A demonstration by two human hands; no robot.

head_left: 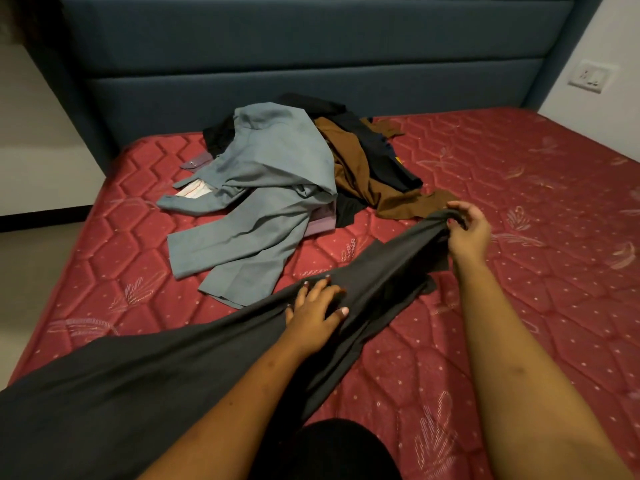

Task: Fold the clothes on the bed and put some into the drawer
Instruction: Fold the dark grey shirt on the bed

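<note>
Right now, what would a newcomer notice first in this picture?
A long dark grey garment lies stretched across the red mattress. The right hand grips its far end and the left hand presses flat on its middle. Behind them, a heap of clothes topped by blue-grey trousers lies near the headboard.

On my screen the grey garment [207,368] reads as thin, soft, matt cloth, bunched into fine folds. The mattress [519,188] is quilted red fabric with a faint sheen on its woven pattern. The trousers [263,188] look like a smoother, stiffer blue-grey weave (a small metal snap [190,163] glints beside them). The headboard [311,46] is matt upholstery cloth; the wall socket [589,77] is glossy white plastic.
</note>
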